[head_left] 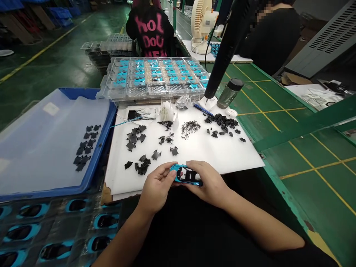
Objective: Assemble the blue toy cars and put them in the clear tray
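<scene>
A blue toy car body (188, 174) with black parts is held between my two hands, just over the front edge of the white work board (230, 157). My left hand (160, 185) grips one end, its thumb on top. My right hand (207, 182) is closed round the other end, its fingers along the far side. Beyond the car lie loose black plastic pieces (174, 151). A pile of dark curved pieces (143, 165) rests in front of my left hand. Tiny black bits (190, 128) are scattered farther back.
A blue bin (96, 163) with black pieces stands left, above a tray of blue car bodies (55, 250). Behind the board are a clear compartment tray (133, 91), a hanging black electric screwdriver (215, 79) and a dark bottle (230, 94). Two people sit farther back.
</scene>
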